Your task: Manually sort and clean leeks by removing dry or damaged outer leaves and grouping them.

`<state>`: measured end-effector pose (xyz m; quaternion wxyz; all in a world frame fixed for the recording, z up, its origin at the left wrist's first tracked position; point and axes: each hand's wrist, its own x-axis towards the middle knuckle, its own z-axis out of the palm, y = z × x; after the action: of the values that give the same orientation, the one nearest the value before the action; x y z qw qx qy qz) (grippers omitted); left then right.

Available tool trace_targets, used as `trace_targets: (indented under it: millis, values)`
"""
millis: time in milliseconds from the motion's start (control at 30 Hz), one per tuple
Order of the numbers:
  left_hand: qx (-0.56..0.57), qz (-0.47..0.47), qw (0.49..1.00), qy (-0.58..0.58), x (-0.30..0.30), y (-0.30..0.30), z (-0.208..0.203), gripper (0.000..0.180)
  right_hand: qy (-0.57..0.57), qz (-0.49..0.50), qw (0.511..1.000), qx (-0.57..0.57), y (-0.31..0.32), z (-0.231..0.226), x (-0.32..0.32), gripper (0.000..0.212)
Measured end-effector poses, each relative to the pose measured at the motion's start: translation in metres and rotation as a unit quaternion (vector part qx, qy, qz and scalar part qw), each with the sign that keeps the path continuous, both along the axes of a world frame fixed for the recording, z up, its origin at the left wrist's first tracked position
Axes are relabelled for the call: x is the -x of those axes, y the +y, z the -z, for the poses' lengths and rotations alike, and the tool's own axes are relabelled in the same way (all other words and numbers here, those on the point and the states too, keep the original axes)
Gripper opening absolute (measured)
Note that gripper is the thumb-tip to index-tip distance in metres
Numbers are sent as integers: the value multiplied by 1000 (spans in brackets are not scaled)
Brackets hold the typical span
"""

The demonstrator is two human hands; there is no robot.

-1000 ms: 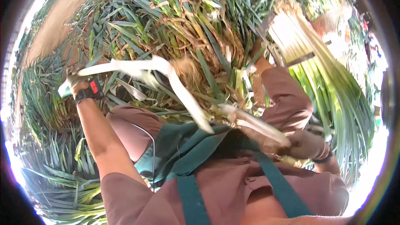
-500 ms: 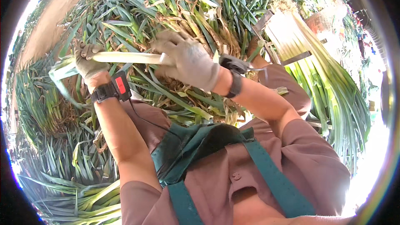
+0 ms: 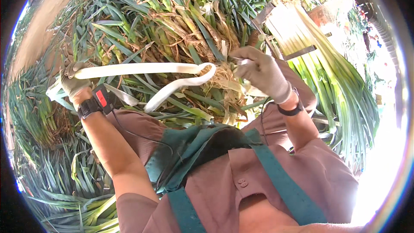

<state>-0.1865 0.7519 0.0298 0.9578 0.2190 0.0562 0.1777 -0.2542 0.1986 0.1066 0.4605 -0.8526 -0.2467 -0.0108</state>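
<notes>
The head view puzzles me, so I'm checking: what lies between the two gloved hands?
In the head view, a peeled white leek stalk runs from the left hand toward the right hand, with a curled white strip looping over the leek pile.

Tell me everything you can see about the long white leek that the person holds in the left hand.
The leek is a long, smooth, white-to-pale-cream stalk lying nearly level across the upper middle of the view, over a heap of green leeks. The gloved left hand grips its left end, fingers wrapped around it. Toward the right, a pale strip curls off the stalk in a loop and trails down and left. The gloved right hand is closed at the stringy roots beside that loop; whether it touches the stalk is unclear.
</notes>
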Motion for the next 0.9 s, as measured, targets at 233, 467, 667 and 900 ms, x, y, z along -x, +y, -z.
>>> trace_targets:
  millis: [233, 467, 667, 900]
  values:
    - [17, 37, 998, -46, -7, -18, -8, 17, -180, -67, 925, 327, 52, 1, 8, 23]
    - [-66, 9, 998, -22, 19, 2, -15, 18, -58, -93, 951, 289, -3, -6, 56, 18]
    - [-190, -59, 980, 21, 37, -51, -51, 21, -93, -72, 943, 312, 30, -3, 22, 70]
    - [-178, -42, 975, -127, 98, -141, -124, 19, 147, -150, 891, 402, 97, 93, -35, 36]
